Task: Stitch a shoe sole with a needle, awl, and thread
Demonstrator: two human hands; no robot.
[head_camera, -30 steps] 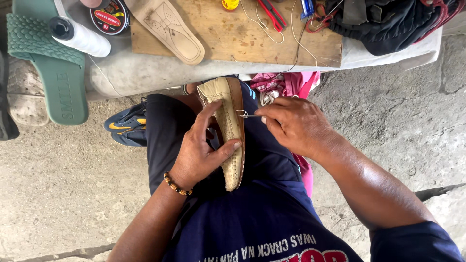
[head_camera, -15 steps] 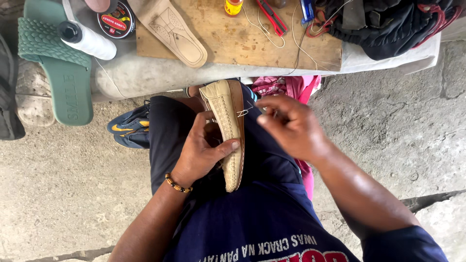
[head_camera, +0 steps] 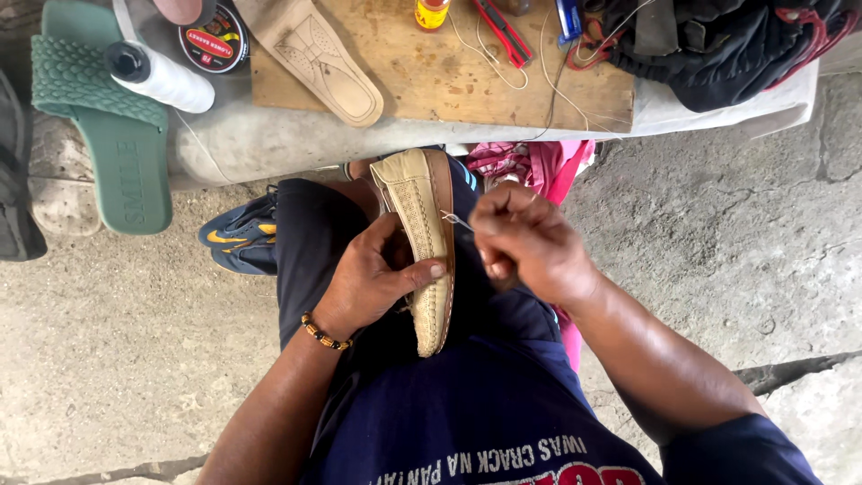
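A tan slip-on shoe (head_camera: pixel 422 224) lies on its side along my lap, toe pointing away from me. My left hand (head_camera: pixel 368 283) grips it around the middle, thumb pressed across the stitched upper. My right hand (head_camera: pixel 525 242) is closed on a thin metal stitching tool (head_camera: pixel 456 219), whose tip meets the shoe's edge by the sole. A bead bracelet (head_camera: pixel 321 332) circles my left wrist.
A wooden board (head_camera: pixel 467 76) lies ahead with a loose tan sole (head_camera: pixel 323 58), a small orange bottle (head_camera: pixel 431 13), red-handled cutters (head_camera: pixel 503 31) and thread. At left are a green slide sandal (head_camera: pixel 108 135), a white thread spool (head_camera: pixel 162 76) and a round tin (head_camera: pixel 214 40). Dark cloth (head_camera: pixel 718 40) is heaped at right.
My right hand has shifted slightly along the shoe's edge and curled tighter on the tool. My left hand keeps the same grip on the shoe.
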